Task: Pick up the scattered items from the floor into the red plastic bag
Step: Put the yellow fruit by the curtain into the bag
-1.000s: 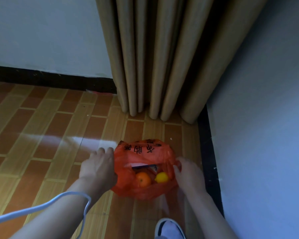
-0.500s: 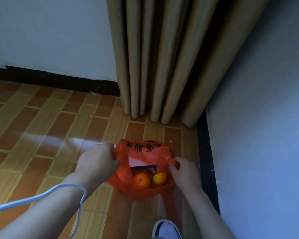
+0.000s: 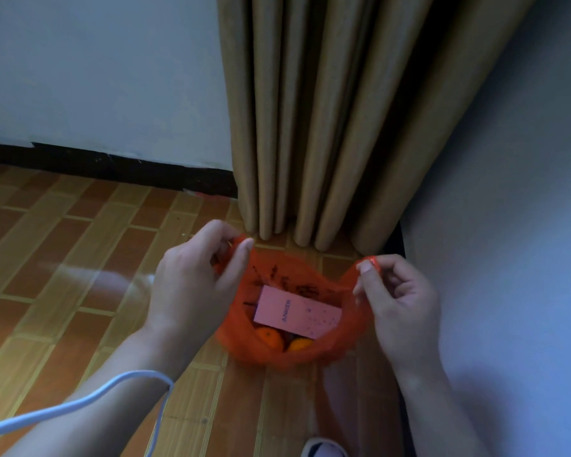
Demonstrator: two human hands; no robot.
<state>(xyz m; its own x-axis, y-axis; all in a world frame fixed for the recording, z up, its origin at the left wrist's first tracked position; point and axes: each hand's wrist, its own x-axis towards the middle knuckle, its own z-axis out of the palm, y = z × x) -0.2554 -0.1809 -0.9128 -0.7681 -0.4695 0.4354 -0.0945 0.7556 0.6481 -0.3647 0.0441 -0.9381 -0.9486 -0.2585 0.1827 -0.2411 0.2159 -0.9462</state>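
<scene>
Above the wood floor (image 3: 63, 291), left hand (image 3: 192, 285) and right hand (image 3: 399, 305) each pinching a handle of the red bag (image 3: 343, 344), pink box (image 3: 297, 311) and oranges (image 3: 269, 338) inside

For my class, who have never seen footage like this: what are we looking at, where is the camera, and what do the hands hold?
There is no machine here. A camera worn on a person's head looks down at their own two hands. The left hand and the right hand each pinch a handle of the red plastic bag, holding its mouth open above a wood-patterned floor. Inside lie a pink box and two orange fruits. A beige curtain hangs behind.
</scene>
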